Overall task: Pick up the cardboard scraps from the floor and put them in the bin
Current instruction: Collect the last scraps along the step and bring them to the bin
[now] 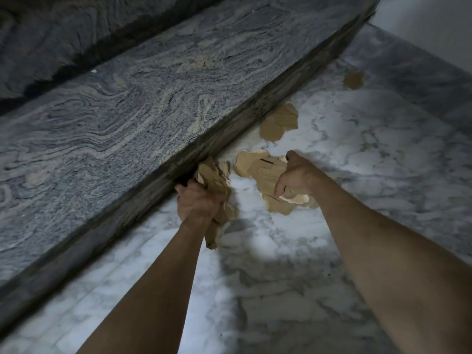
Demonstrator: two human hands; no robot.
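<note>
Our left hand (198, 200) grips a crumpled bundle of cardboard scraps (217, 185) right beside the dark edge of a grey veined stone step (127, 103). To its right, our right hand (296, 175) curls its fingers round a larger clump of torn cardboard (258, 167) just above the white marble floor (357, 154). Further right, a loose scrap pile (279, 122) lies on the floor against the step, and a lone scrap (353, 80) lies beyond it. We see no writing anywhere.
</note>
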